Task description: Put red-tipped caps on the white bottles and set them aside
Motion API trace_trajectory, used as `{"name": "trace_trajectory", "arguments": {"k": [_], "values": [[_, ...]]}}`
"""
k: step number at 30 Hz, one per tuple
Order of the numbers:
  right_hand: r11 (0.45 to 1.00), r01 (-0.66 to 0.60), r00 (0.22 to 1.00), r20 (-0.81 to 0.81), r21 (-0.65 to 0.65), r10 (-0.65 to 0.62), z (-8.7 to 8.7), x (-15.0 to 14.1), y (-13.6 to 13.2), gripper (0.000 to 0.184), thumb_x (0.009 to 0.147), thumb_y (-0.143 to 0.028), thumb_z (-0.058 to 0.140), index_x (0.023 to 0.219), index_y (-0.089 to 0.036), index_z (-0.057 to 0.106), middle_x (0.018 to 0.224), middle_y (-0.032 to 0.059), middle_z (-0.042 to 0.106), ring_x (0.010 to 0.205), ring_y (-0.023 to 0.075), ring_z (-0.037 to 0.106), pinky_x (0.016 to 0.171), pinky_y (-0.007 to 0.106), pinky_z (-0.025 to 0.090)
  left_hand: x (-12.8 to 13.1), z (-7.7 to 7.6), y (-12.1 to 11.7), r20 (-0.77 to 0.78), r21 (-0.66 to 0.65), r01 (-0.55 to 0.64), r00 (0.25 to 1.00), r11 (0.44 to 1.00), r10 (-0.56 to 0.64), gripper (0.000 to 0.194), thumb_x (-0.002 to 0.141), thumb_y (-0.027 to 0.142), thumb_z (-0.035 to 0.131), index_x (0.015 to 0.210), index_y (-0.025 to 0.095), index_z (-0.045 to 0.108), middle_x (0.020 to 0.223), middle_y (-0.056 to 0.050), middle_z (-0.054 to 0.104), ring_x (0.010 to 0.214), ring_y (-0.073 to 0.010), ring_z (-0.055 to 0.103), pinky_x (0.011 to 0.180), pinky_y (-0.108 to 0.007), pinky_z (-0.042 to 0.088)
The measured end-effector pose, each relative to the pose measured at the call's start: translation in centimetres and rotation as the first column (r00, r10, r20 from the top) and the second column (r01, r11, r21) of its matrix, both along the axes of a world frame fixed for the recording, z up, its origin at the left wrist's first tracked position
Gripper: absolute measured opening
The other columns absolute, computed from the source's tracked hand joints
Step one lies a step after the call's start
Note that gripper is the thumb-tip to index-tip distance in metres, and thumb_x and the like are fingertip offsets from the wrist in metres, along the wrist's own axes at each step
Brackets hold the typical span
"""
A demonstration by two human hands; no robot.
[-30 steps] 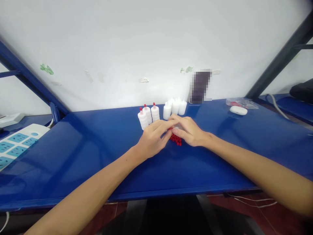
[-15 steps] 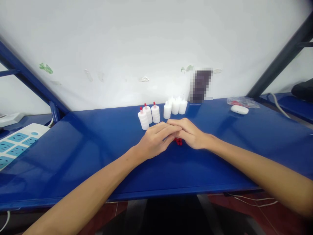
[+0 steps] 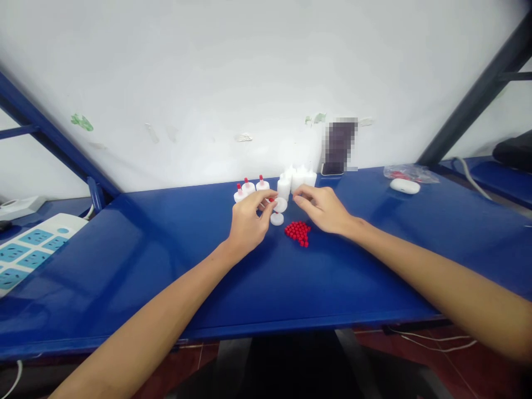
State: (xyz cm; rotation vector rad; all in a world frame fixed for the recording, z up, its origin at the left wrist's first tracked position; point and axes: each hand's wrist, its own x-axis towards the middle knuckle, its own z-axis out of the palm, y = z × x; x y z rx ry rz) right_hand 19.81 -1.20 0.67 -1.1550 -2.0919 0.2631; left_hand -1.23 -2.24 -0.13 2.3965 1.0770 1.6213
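Observation:
My left hand pinches a white nozzle lid by its red tip, tilted so the round base faces right. Below it, another white round lid lies on the table. My right hand is raised just to the right, apart from the lid, its thumb and fingertips drawn together; whether anything small is between them is hidden. Between and below the hands lies a pile of small red caps. Behind my left hand stand white red-tipped pieces, partly covered by it. White bottles without red tips stand behind, near the wall.
A blue table meets the white wall. At the right back lie a white case and a clear plastic bag with red pieces. A blurred phone-like object leans on the wall. A power strip sits at left.
My hands, which were together over the red caps, have moved apart, uncovering the pile. My left hand now shows the nozzle lid in its fingers. A second lid has come into view below.

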Motion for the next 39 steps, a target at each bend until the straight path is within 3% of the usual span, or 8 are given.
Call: {"name": "trace_trajectory", "arguments": {"k": [3,8,12,16,20,27,32,39], "values": [[0.999,0.040,0.999,-0.031,-0.022,-0.041,-0.4,0.1,0.6,0.035,0.096,-0.041,0.046,0.078,-0.018,0.064,0.059,-0.0023,0.054,0.054,0.0120,0.046,0.058,0.028,0.032,-0.3,-0.5,0.6,-0.079,0.034,-0.020,0.997,0.999,0.023,0.014,0.091,0.014,0.062,0.103,0.017,0.069,0.091,-0.002,0.075,0.069,-0.0104,0.065,0.072,-0.023,0.054],[0.997,0.070,0.985,-0.160,-0.016,-0.072,-0.4,-0.2,0.2,0.029,0.079,-0.045,0.067,0.072,-0.018,0.062,0.055,-0.0036,0.052,0.053,0.0122,0.046,0.059,0.028,0.035,-0.1,-1.1,1.0,-0.166,0.045,0.047,0.985,0.998,-0.039,0.020,0.090,0.011,0.062,0.109,0.016,0.068,0.096,-0.005,0.075,0.076,-0.0128,0.067,0.076,-0.026,0.056],[0.996,-0.088,0.967,-0.242,-0.020,0.080,-0.3,-0.3,-0.5,0.031,0.091,-0.044,0.050,0.080,-0.018,0.061,0.058,-0.0029,0.051,0.053,0.0129,0.046,0.058,0.029,0.033,0.1,-0.8,0.7,-0.127,0.121,0.094,0.989,0.988,-0.078,0.021,0.092,0.011,0.061,0.111,0.017,0.067,0.117,-0.009,0.068,0.075,-0.0094,0.066,0.075,-0.026,0.058],[0.949,-0.313,0.925,-0.244,-0.047,0.293,-0.2,-0.9,-1.4,0.033,0.096,-0.048,0.040,0.099,-0.019,0.056,0.061,-0.0043,0.051,0.055,0.0133,0.045,0.058,0.029,0.034,0.6,-0.3,-0.6,-0.105,0.310,0.185,0.981,0.932,-0.160,0.021,0.091,0.010,0.063,0.109,0.019,0.066,0.110,-0.007,0.062,0.086,-0.0111,0.066,0.078,-0.027,0.059],[0.912,-0.409,0.894,-0.205,-0.017,0.398,0.0,-1.9,-2.7,0.033,0.098,-0.047,0.032,0.094,-0.021,0.051,0.072,-0.0011,0.055,0.062,0.0148,0.048,0.061,0.029,0.036,1.3,0.1,-2.0,-0.126,0.373,0.286,0.958,0.883,-0.257,0.029,0.088,0.004,0.063,0.113,0.019,0.064,0.106,-0.006,0.061,0.093,-0.0119,0.066,0.078,-0.023,0.060],[0.906,-0.420,0.897,-0.175,-0.049,0.406,0.5,-2.3,-3.6,0.011,0.091,-0.027,0.038,0.091,-0.022,0.048,0.075,-0.0025,0.052,0.062,0.0133,0.045,0.058,0.029,0.034,1.5,0.0,-2.5,-0.135,0.389,0.316,0.949,0.866,-0.285,0.028,0.088,0.004,0.063,0.113,0.018,0.063,0.101,-0.004,0.063,0.090,-0.0106,0.066,0.081,-0.022,0.059],[0.911,-0.403,0.907,-0.167,-0.085,0.386,1.1,-2.3,-3.9,0.014,0.087,-0.020,0.039,0.095,-0.021,0.051,0.076,-0.0026,0.057,0.060,0.0126,0.049,0.057,0.028,0.035,1.5,-0.1,-2.3,-0.177,0.374,0.335,0.941,0.865,-0.288,0.028,0.089,0.007,0.063,0.115,0.018,0.062,0.099,-0.004,0.066,0.090,-0.0118,0.066,0.081,-0.024,0.059],[0.922,-0.385,0.918,-0.111,-0.021,0.381,0.7,-2.0,-3.5,0.025,0.088,-0.020,0.040,0.109,-0.019,0.054,0.067,-0.0043,0.057,0.055,0.0128,0.052,0.055,0.028,0.039,1.4,0.0,-2.2,-0.258,0.368,0.322,0.937,0.872,-0.237,0.027,0.090,0.008,0.061,0.115,0.018,0.060,0.099,-0.003,0.071,0.090,-0.0119,0.069,0.083,-0.022,0.058]]}}
